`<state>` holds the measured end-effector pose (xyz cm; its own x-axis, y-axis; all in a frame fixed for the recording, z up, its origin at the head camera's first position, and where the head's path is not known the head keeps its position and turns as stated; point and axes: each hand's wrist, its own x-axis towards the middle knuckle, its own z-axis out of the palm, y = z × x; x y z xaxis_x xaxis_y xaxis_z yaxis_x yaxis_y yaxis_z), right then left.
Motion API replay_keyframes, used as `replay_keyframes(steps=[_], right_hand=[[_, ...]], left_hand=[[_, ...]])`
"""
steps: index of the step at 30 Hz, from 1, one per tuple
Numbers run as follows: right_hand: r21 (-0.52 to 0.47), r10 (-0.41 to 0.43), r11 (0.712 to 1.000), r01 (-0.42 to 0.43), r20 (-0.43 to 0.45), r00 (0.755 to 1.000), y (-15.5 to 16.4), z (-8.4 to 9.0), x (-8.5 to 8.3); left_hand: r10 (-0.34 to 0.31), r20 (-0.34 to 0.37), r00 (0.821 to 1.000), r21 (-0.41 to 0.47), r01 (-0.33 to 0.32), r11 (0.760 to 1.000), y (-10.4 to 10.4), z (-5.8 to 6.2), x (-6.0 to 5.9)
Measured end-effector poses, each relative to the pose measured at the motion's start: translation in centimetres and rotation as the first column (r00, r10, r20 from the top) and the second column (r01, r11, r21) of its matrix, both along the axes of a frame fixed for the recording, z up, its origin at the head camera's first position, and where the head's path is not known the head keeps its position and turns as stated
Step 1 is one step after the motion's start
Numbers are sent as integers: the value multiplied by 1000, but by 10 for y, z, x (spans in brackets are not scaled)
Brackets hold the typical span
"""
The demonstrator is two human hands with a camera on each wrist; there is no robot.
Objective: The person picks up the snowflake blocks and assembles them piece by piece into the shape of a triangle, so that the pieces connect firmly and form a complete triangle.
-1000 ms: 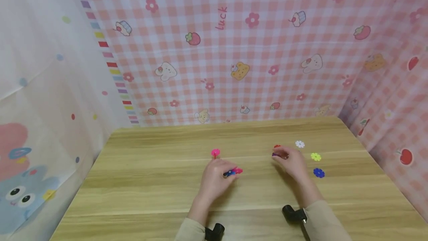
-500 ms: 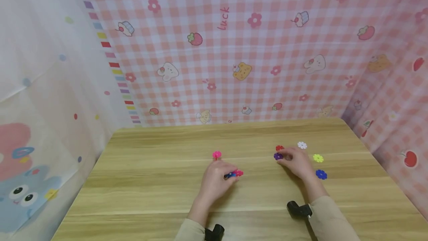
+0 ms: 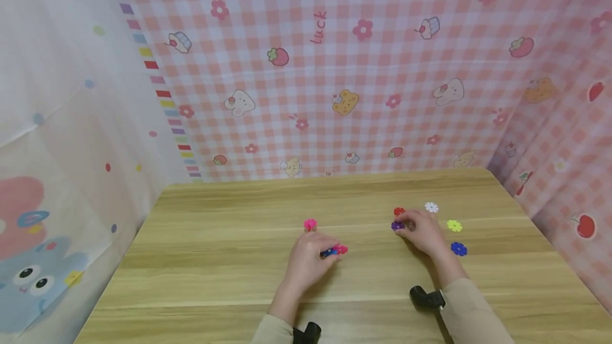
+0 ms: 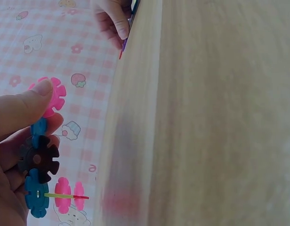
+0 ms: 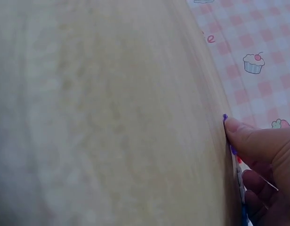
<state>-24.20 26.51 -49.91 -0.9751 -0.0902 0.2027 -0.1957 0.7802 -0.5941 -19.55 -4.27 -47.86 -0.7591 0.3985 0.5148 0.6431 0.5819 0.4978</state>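
Observation:
My left hand (image 3: pixel 307 260) holds a chain of interlocked plastic flower discs above the table. In the left wrist view the thumb presses a pink disc (image 4: pixel 54 96) at one end. Below it come a blue disc (image 4: pixel 39 127), a dark disc (image 4: pixel 39 159) and another blue disc (image 4: pixel 36 194). A yellow-green piece and more pink and red ones stick out sideways. On the right, my right hand (image 3: pixel 423 232) pinches a purple disc (image 3: pixel 397 225) between thumb and fingers, low at the tabletop. A red disc (image 3: pixel 399 211) lies just behind it.
White (image 3: pixel 432 207), yellow (image 3: pixel 454 225) and dark blue (image 3: pixel 459 249) discs lie to the right of my right hand. The wooden table (image 3: pixel 215 259) ends at a pink checked curtain (image 3: pixel 296 89). Black wrist mounts (image 3: pixel 427 299) sit below the sleeves.
The purple disc, seen edge-on before, has turned so its face shows, and it now sits slightly lower. The right fingers have shifted a little, uncovering the red disc. My left hand stays nearly still.

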Motion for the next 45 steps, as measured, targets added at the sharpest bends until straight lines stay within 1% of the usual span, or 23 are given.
replay_keyframes(steps=[6, 12, 17, 24, 29, 33, 36, 39, 41, 43, 45], right_hand=[[-3, 7, 1000, -7, -8, 1000, 0, -3, -1], [54, -3, 999, 4, -12, 1000, -1, -5, -2], [79, -7, 997, 9, -26, 1000, -2, -4, 0], [128, 8, 992, -2, -43, 999, -6, 0, -2], [140, 13, 990, -8, -35, 999, -7, 0, -6], [130, 24, 991, -21, -20, 1000, -8, 1, -10], [116, 20, 993, -19, -10, 1000, -9, 1, -11], [95, 0, 996, -1, 5, 1000, -11, 2, -10], [63, -5, 998, 3, 18, 1000, -13, 3, -9], [30, 6, 1000, -7, 29, 1000, -18, 4, -6], [-24, 34, 999, -33, 36, 999, -24, 4, -3]], left_hand=[[-4, 19, 1000, 5, 4, 1000, 0, 0, 0], [2, 27, 1000, 6, -3, 1000, -1, 0, 1], [17, 42, 999, -8, -17, 1000, -1, 1, 1], [32, 61, 998, -39, -30, 999, 0, 4, -2], [31, 102, 994, -57, -26, 998, 0, 2, -7], [40, 138, 990, -68, -31, 997, -1, -2, -14], [45, 150, 988, -71, -35, 997, -1, -2, -17], [49, 151, 987, -70, -39, 997, -1, -2, -18], [50, 141, 989, -69, -41, 997, -1, -2, -19], [53, 130, 990, -65, -45, 997, -1, -3, -19], [54, 120, 991, -54, -48, 997, -1, -3, -20]])
